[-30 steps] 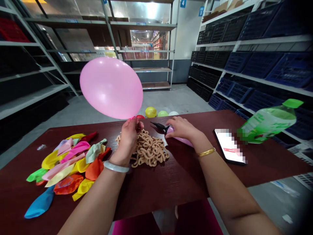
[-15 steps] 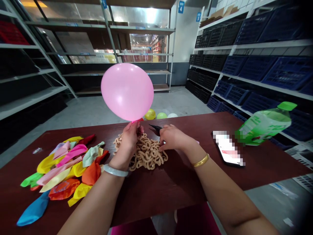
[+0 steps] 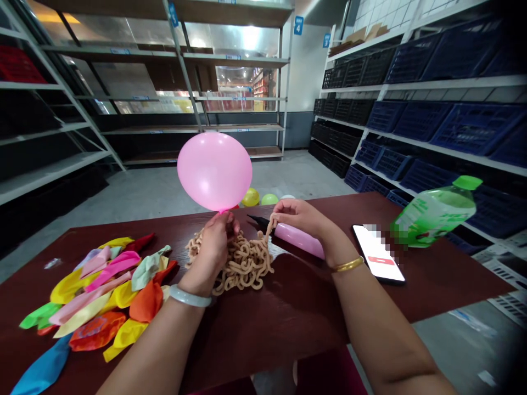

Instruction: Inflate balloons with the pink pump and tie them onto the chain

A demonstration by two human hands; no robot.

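My left hand [image 3: 216, 241] is closed around the neck of an inflated pink balloon [image 3: 214, 171], which stands upright above the fingers. Thumb and fingers of my right hand [image 3: 302, 216] pinch a tan rubber band [image 3: 272, 224], lifted at the right side of a heap of rubber bands [image 3: 242, 263]. Part of the heap is hidden behind my left hand. A balloon pump [image 3: 298, 239] with a pink barrel and black nozzle lies on the table beneath my right hand. Left of my left forearm are several flat balloons [image 3: 119, 269] in mixed colours.
A phone [image 3: 379, 255] with a lit screen and a green-capped bottle [image 3: 438, 213] are on the right of the brown table [image 3: 288, 312]. Several inflated balloons [image 3: 250, 197] show beyond its far edge. Shelves with blue crates [image 3: 424, 118] line the right side.
My right hand has risen slightly from the heap with a rubber band pinched in it, and more of the pump shows. The pink balloon sits lower in view, with some shift of the camera.
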